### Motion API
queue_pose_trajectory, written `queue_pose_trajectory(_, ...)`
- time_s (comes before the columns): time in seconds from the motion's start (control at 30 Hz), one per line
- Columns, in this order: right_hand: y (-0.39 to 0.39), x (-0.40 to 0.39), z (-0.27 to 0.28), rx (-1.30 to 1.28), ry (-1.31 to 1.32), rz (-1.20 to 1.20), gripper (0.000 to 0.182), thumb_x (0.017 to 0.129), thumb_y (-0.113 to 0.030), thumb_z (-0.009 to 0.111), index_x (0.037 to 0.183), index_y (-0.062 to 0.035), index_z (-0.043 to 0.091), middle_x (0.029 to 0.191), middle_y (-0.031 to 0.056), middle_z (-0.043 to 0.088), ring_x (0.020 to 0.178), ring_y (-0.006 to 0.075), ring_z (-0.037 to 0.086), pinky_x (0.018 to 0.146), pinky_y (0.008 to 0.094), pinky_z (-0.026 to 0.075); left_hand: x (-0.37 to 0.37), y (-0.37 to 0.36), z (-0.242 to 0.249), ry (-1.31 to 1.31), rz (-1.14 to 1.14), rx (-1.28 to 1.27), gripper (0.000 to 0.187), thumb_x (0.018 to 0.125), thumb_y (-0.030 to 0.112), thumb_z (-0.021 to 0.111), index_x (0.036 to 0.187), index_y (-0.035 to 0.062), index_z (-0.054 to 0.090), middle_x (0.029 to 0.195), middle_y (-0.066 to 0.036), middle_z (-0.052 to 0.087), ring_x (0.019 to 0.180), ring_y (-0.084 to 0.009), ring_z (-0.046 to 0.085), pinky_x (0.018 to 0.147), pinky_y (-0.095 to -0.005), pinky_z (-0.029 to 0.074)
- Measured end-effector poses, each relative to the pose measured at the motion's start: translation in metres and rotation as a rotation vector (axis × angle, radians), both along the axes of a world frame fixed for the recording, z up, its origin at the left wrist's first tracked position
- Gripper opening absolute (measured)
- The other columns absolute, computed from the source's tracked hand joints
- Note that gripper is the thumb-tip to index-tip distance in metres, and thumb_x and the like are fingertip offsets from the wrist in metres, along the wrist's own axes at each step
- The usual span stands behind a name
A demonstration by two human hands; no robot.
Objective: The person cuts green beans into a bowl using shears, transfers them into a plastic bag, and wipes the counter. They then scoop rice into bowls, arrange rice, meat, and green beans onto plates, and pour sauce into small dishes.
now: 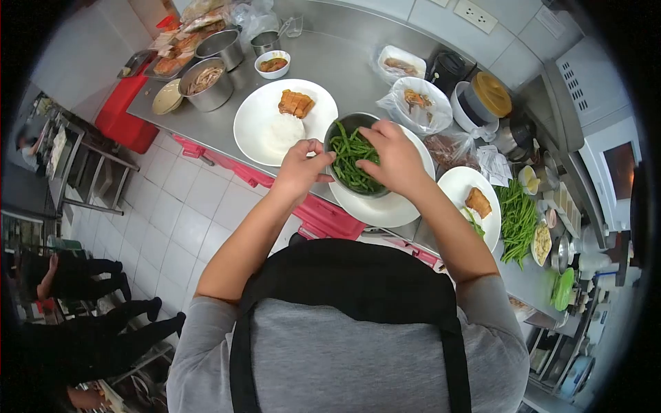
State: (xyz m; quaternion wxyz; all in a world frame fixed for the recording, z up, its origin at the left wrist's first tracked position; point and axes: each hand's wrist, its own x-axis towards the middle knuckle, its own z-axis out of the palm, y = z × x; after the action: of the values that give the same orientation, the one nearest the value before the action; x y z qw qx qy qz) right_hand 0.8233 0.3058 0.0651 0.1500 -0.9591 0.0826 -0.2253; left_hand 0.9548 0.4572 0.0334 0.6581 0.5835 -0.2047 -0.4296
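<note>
A round metal bowl (375,194) full of cut green beans (352,155) is in front of me, above the rim of a white plate (406,213). My left hand (301,167) grips the bowl's left side, thumb over the rim. From the right, my right hand (396,157) reaches into the bowl, its thumb and fingers curled around some of the beans; the fingertips are partly hidden. Left of the bowl lies another white plate (251,124) with white rice (284,134) and browned meat pieces (296,104). A third plate (454,186), at right, carries a browned piece and green beans.
Metal pots (219,96) and a small bowl of stew (273,64) stand at the back left of the steel counter (337,48). Bagged food (416,103), a yellow-lidded container (490,95) and a green bean pile (518,220) line the right. People in dark clothes (103,337) are at lower left.
</note>
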Motion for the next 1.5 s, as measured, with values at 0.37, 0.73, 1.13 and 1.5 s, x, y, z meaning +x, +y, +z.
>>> queue_pose_trajectory(0.37, -0.002, 0.039, -0.012, 0.225, 0.145, -0.019, 0.024, 0.065, -0.011, 0.072, 0.085, -0.0015, 0.063, 0.084, 0.0125, 0.054, 0.078, 0.0291, 0.059, 0.068, 0.0376, 0.048, 0.031, -0.008, -0.001, 0.029, -0.161, 0.014, 0.016, 0.083, 0.014, 0.062, 0.080, 0.0107, 0.046, 0.085, -0.002, 0.054, 0.077, -0.0143, 0.058, 0.067, -0.0345, 0.054)
queue_pose_trajectory(0.73, -0.038, 0.009, 0.037, 1.360, -0.209, -0.128, 0.019, 0.076, -0.013, 0.072, 0.086, 0.0001, 0.063, 0.073, 0.0026, 0.060, 0.062, 0.0088, 0.055, 0.057, 0.0215, 0.045, 0.047, -0.016, 0.000, 0.134, -0.165, -0.037, 0.016, 0.082, 0.014, 0.061, 0.075, 0.0107, 0.047, 0.081, -0.002, 0.051, 0.076, -0.0128, 0.055, 0.064, -0.0330, 0.054)
queue_pose_trajectory(1.13, -0.044, -0.013, -0.016, 0.168, 0.895, -0.039, 0.027, 0.061, -0.017, 0.074, 0.079, -0.0007, 0.065, 0.078, 0.0144, 0.061, 0.071, 0.0293, 0.060, 0.067, 0.0370, 0.047, 0.090, 0.057, 0.007, -0.008, 0.052, -0.065, 0.014, 0.083, 0.013, 0.063, 0.079, 0.0106, 0.049, 0.089, -0.001, 0.055, 0.079, -0.0122, 0.057, 0.063, -0.0287, 0.054)
queue_pose_trajectory(1.5, -0.047, -0.024, -0.017, 0.342, 0.598, -0.226, 0.017, 0.063, -0.003, 0.069, 0.080, -0.0028, 0.065, 0.075, 0.0105, 0.063, 0.071, 0.0223, 0.062, 0.065, 0.0318, 0.049, 0.095, 0.087, 0.011, -0.025, 0.193, -0.036, 0.013, 0.083, 0.012, 0.062, 0.080, 0.0141, 0.049, 0.084, 0.003, 0.055, 0.076, -0.0086, 0.057, 0.062, -0.0276, 0.052)
